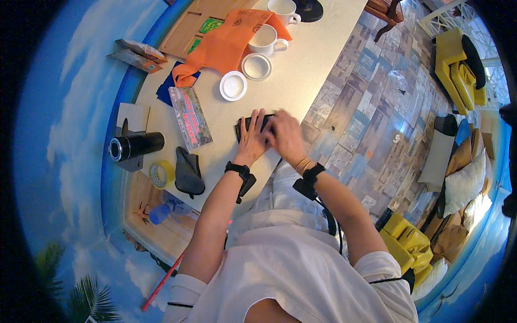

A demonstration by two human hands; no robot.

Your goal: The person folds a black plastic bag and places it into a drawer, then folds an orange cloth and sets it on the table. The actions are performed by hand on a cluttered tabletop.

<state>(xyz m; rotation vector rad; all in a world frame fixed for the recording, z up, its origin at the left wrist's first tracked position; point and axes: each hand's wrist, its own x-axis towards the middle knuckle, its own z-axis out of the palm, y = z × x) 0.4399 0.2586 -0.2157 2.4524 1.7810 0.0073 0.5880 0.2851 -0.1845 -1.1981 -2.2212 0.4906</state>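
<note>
A flat black item (261,121), perhaps a wallet or pouch, lies near the table's edge, largely covered by both hands. My left hand (253,139) rests flat on it with the fingers spread. Over its right end is my right hand (287,135), blurred, its fingers bent down close to the left thumb; whether they pinch anything is hidden. To the left lie a long printed box (190,118) bearing red writing and a dark grey soft case (189,171). Two round white lids (233,86) sit beyond the hands.
White mugs (264,40) and an orange cloth bag (226,44) occupy the table's far part. A black thermos flask (139,146) and a roll of yellow tape (161,174) are along the left side. Patterned floor (351,109) spreads to the right, with yellow chairs (460,72) beyond.
</note>
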